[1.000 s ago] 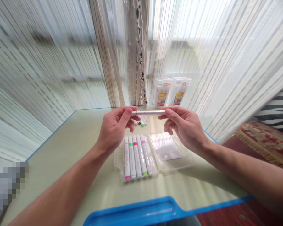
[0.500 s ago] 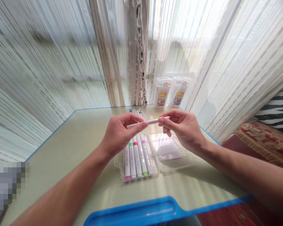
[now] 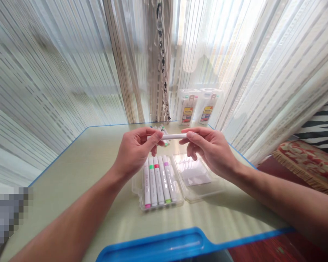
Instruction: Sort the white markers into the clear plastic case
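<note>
White marker held level between two pinched hands

A slim, smooth white marker (image 3: 175, 136) spans the gap between the left hand (image 3: 133, 149) and the right hand (image 3: 211, 147), lying nearly horizontal above the table (image 3: 84, 163). Each hand grips narrowly: the left has one end between thumb and fingers, the right has the other, with the lower fingers loosely curled beneath. The fingers hide both tips.

Below, nearer the left hand, a shallow case (image 3: 161, 207) of clear, rigid plastic lies open. Five straight-barrelled markers (image 3: 159, 185) sit side by side in it, glossy white with accents of green, red and violet, and ends of pink and lime. The hinged lid (image 3: 200, 196) is spread flat to the right — transparent, shiny, with a flat white patch showing within it.

Behind the hands, more markers (image 3: 165, 131) lie loose in a small cluster, partly covered by the fingers. Two upright clear plastic boxes (image 3: 187, 109) with printed labels stand farther back.

The tabletop is pale green and smooth, edged in blue, with a moulded blue trough (image 3: 153, 247) in front. Ribbed string curtains (image 3: 57, 72) hang behind, split by a strand of faceted beads (image 3: 163, 62); at right, fringed floral fabric (image 3: 300, 160) meets zebra-striped cloth (image 3: 322, 125).
</note>
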